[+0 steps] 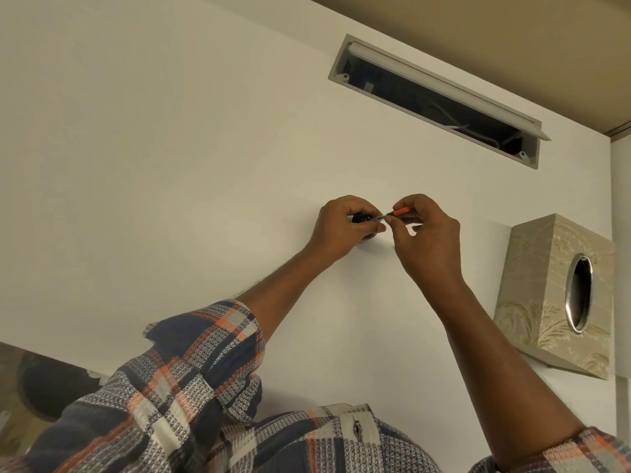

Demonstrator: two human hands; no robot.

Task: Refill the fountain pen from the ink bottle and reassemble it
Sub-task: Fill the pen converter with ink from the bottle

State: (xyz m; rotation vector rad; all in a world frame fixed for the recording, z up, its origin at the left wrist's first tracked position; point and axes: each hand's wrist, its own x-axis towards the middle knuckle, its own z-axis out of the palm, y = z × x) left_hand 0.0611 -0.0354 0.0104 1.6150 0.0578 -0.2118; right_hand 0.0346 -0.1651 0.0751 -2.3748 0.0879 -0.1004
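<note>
Tabletop: smooth matte white, with an open grey rectangular cable tray recessed at the far edge and a beige floral fabric tissue box at right. Left hand curls around the dark round ink bottle mid-tabletop. Right hand pinches the slim orange fountain pen, tip at the bottle mouth.

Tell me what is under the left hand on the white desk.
A dark, round ink bottle shows under the left hand, only partly visible past the fingers. The right hand holds an orange pen part at it. The bottle's opening and ink level are covered.
</note>
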